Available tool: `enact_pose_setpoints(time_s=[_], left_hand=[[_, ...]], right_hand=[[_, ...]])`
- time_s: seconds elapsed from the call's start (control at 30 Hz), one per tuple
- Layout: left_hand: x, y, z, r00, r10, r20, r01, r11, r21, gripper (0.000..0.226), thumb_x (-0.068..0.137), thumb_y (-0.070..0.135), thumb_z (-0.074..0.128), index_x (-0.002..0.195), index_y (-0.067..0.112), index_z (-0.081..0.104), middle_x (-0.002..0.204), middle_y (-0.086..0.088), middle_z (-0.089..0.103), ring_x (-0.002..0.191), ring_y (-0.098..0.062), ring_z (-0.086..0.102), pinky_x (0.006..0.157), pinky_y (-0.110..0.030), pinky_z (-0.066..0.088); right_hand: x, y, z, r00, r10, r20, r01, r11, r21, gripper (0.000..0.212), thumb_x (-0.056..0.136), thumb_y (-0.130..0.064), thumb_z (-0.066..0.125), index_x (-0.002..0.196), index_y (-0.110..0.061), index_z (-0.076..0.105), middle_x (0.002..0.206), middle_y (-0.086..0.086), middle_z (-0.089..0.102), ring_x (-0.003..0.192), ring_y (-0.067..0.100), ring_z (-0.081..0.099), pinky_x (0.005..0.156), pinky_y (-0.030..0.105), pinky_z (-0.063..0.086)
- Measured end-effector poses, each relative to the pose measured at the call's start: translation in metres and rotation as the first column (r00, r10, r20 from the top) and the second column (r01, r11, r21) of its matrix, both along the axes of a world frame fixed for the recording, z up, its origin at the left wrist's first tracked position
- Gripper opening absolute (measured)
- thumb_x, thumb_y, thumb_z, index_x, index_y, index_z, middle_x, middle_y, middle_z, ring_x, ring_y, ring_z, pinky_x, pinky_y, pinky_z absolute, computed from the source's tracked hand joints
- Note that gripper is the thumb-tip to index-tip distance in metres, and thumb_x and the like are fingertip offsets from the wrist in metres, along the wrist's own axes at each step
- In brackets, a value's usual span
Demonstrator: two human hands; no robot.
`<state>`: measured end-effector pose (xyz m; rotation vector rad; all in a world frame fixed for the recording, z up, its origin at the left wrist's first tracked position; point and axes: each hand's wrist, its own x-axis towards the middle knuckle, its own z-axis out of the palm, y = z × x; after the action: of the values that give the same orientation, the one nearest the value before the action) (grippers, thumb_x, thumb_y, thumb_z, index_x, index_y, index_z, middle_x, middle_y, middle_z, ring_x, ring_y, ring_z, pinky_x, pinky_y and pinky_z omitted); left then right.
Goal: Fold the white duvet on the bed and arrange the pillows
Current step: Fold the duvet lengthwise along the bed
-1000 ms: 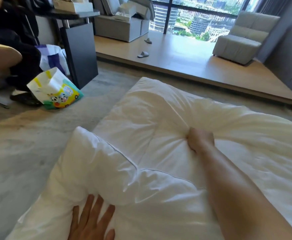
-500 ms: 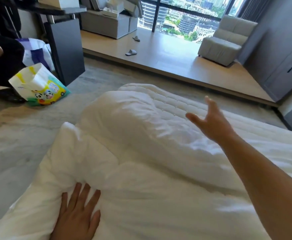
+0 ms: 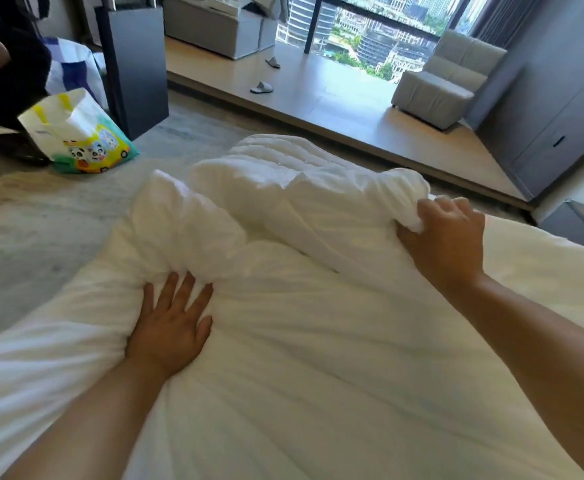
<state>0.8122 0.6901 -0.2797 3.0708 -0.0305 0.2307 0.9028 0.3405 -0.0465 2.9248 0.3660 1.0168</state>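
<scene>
Right hand (image 3: 448, 237) grips bunched duvet (image 3: 318, 341), fingertips hidden; left hand (image 3: 171, 327) presses flat.

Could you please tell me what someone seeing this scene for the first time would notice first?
The rumpled white duvet fills the lower half of the view, with the left hand pressed flat on it and the right hand gripping a bunched fold further back. Next comes the colourful panda bag on the floor at left, then the grey armchair by the window.
</scene>
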Motion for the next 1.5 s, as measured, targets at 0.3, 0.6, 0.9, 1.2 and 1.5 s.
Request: enact_pose_setpoints(time_s=[0.3, 0.6, 0.9, 1.2, 1.5], left_hand=[[-0.081, -0.014, 0.098, 0.959, 0.046, -0.281, -0.094, 0.983, -0.160, 0.055, 0.102, 0.040, 0.025, 0.155, 0.026, 0.020, 0.162, 0.001, 0.016, 0.148, -0.031, 0.020, 0.113, -0.047, 0.025], [-0.254, -0.005, 0.225, 0.862, 0.245, -0.443, -0.319, -0.415, -0.852, 0.061, 0.096, 0.060, 0.037, 0.148, 0.028, 0.030, 0.146, -0.007, 0.045, 0.126, -0.030, 0.051, 0.102, -0.054, 0.041], [-0.236, -0.121, 0.212, 0.945, 0.241, -0.222, -0.321, 0.817, -0.479, 0.099, 0.087, 0.041, 0.065, 0.154, 0.023, -0.006, 0.162, -0.012, -0.007, 0.140, -0.033, 0.029, 0.103, -0.043, 0.040], [-0.217, -0.005, 0.191, 0.480, 0.643, -0.597, -0.529, -0.330, -0.782, 0.041, 0.085, 0.027, 0.051, 0.119, 0.006, 0.062, 0.122, -0.008, 0.065, 0.105, -0.032, 0.064, 0.092, -0.046, 0.052], [-0.121, -0.044, 0.332, 0.938, 0.302, -0.173, -0.002, -0.492, -0.870, 0.041, 0.091, -0.005, 0.035, 0.115, 0.012, 0.064, 0.114, -0.012, 0.068, 0.095, -0.024, 0.068, 0.079, -0.036, 0.059]], right_hand=[[-0.226, 0.071, 0.071, 0.828, 0.521, 0.208, -0.559, 0.799, 0.223, 0.028, 0.069, -0.020, 0.070, 0.075, -0.016, 0.043, 0.081, 0.010, 0.053, 0.078, 0.026, 0.043, 0.067, 0.033, 0.031], [-0.373, 0.093, -0.061, 0.526, 0.255, -0.811, -0.470, 0.882, -0.028, 0.050, 0.067, -0.031, 0.062, 0.117, -0.026, 0.062, 0.125, 0.001, 0.052, 0.107, 0.029, 0.059, 0.082, 0.037, 0.052], [-0.382, 0.072, -0.029, 0.384, 0.306, -0.871, -0.629, 0.777, -0.004, 0.055, 0.092, -0.011, 0.048, 0.144, -0.008, 0.033, 0.158, 0.000, 0.003, 0.134, 0.035, 0.027, 0.103, 0.049, 0.039], [-0.274, -0.065, 0.039, 0.691, -0.214, -0.690, -0.157, 0.888, -0.433, 0.051, 0.085, -0.056, 0.057, 0.122, -0.022, 0.050, 0.116, 0.002, 0.065, 0.109, 0.024, 0.057, 0.096, 0.040, 0.034], [-0.208, -0.095, 0.155, 0.974, -0.204, -0.096, 0.224, 0.847, 0.481, 0.025, 0.092, -0.033, 0.050, 0.100, -0.009, 0.047, 0.089, 0.024, 0.062, 0.081, 0.043, 0.060, 0.067, 0.043, 0.045]])
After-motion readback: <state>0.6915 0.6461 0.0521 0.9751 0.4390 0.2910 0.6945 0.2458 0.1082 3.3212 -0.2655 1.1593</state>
